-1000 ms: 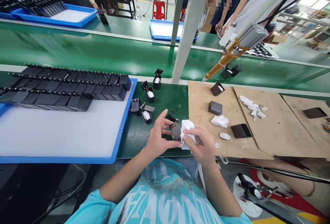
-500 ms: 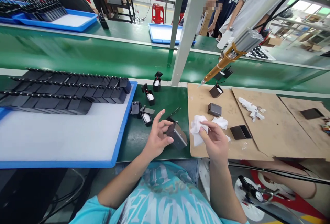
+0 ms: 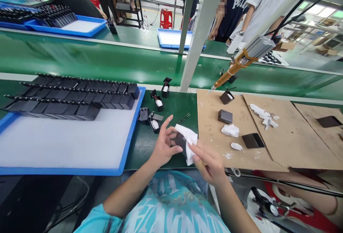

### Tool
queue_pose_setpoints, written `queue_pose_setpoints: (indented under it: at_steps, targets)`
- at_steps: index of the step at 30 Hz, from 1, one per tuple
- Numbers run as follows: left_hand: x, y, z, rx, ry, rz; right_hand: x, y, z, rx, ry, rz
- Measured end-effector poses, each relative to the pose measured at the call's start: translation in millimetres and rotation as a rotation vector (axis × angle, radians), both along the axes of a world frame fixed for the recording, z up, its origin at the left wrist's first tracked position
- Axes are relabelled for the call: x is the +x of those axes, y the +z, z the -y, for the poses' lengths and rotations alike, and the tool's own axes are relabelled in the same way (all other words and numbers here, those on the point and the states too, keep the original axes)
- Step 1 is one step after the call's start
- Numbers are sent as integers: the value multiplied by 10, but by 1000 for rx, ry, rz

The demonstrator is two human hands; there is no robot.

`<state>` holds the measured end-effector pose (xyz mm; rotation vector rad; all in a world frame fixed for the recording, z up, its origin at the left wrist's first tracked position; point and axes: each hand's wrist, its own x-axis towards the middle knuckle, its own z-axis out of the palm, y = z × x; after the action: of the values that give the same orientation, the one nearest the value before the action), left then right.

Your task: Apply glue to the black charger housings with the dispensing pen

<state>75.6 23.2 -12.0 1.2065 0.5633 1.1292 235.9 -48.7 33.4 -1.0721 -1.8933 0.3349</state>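
My left hand point(image 3: 164, 146) grips a small black box point(image 3: 181, 142) by its left side, just above the bench's front edge. Pressed against the box's right side is a white tissue point(image 3: 190, 135), pinched in my right hand point(image 3: 210, 159). The tissue covers much of the box, so its far side is hidden. Beyond my left hand lie tweezers point(image 3: 184, 118) on the green bench. Several small black boxes with open lids and white pieces inside, such as this open box point(image 3: 154, 124), stand left of the tweezers.
A blue-rimmed tray point(image 3: 132, 133) with rows of black boxes fills the left. Brown cardboard point(image 3: 214, 147) on the right carries a crumpled tissue point(image 3: 230, 130), black casings point(image 3: 253, 140) and white scraps. A glue dispenser point(image 3: 227, 75) hangs over it. People stand behind the far bench.
My right hand has moved left from over the cardboard, bringing the tissue onto the box. My left hand still holds the box. The whole view has shifted slightly.
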Motion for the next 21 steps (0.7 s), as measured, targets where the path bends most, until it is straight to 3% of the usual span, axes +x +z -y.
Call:
queue_pose_setpoints:
  at_steps: [3,9,13,17,21]
  targets:
    - [16,-17,21,25,-15,-28,9,18,-54,0,63,-1]
    - [-59,-2,13,118,-7,42,181,-113,-81,-367,-123,-123]
    - [-58,31,-7,140,-29,62,254,-116,-16,-211,-321,-229]
    - [-13,42,9,135,-13,97,151,-33,-19,-59,-64,-54]
    - [2,38,43,141,32,100,68,-31,-63,-25,-28,98]
